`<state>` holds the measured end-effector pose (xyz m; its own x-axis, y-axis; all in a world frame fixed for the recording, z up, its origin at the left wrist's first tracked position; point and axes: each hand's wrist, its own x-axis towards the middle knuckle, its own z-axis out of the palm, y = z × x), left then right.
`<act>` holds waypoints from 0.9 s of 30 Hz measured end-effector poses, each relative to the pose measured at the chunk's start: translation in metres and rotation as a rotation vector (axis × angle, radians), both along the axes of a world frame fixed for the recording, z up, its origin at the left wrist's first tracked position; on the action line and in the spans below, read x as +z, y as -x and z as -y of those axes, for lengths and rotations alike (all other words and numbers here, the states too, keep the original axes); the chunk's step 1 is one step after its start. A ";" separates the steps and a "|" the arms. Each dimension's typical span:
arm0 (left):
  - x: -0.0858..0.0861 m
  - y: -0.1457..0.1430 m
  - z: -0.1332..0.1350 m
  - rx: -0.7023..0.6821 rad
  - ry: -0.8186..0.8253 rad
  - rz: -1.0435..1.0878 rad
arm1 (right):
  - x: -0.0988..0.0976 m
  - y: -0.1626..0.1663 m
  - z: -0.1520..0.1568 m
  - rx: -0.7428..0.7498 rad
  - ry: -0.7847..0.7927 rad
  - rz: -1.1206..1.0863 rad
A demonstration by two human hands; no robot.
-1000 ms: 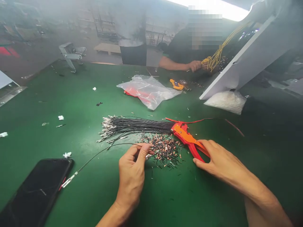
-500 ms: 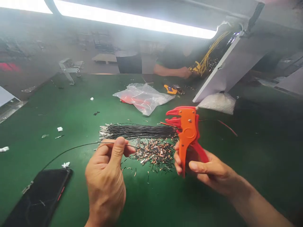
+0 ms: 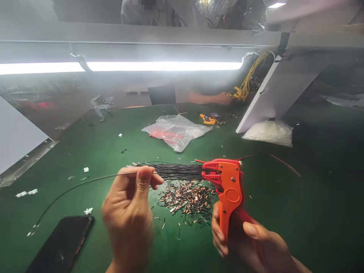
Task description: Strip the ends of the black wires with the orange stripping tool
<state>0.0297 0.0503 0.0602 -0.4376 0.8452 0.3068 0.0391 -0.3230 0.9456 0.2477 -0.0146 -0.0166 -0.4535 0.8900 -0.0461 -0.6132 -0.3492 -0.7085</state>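
My left hand (image 3: 129,216) pinches a single thin black wire (image 3: 71,187) between thumb and fingers; the wire trails left over the green table to a metal terminal near the phone. My right hand (image 3: 250,242) grips the handles of an orange wire stripper (image 3: 229,187), held upright with its jaws pointing left, level with the wire's free end. Behind them lies a bundle of black wires (image 3: 173,171) with metal terminals at its left end. A heap of stripped copper and insulation bits (image 3: 187,199) lies between my hands.
A black phone (image 3: 61,246) lies at the near left. A clear plastic bag (image 3: 176,131) with red parts sits mid-table, a white bag (image 3: 269,132) under a slanted white panel (image 3: 273,94) at right. Across the table another person's hand (image 3: 223,98) holds yellow wires.
The camera tilted upward. My right hand lowered the stripper slightly, its jaws now level with the wire end. My left hand keeps its pinch on the wire.
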 end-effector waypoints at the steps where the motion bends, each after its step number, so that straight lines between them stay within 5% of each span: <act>1: -0.004 -0.002 0.004 -0.003 -0.008 -0.029 | 0.000 0.003 0.001 -0.020 -0.013 0.011; 10: -0.038 -0.008 0.042 0.001 -0.045 -0.206 | -0.012 0.020 0.015 -0.066 -0.019 0.016; 15: -0.049 -0.003 0.045 -0.349 -0.291 -0.444 | -0.013 0.023 0.014 -0.055 -0.053 -0.009; 20: -0.054 -0.013 0.045 0.051 -0.447 -0.446 | -0.013 0.026 0.017 0.069 -0.015 -0.138; 27: -0.046 -0.007 0.052 0.078 -0.581 -0.706 | -0.009 0.027 0.019 0.151 0.060 -0.123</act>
<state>0.0367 -0.0013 0.0141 -0.0365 0.4503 0.8921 0.5878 -0.7123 0.3836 0.2206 -0.0334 -0.0253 -0.5869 0.8090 -0.0330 -0.6315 -0.4829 -0.6067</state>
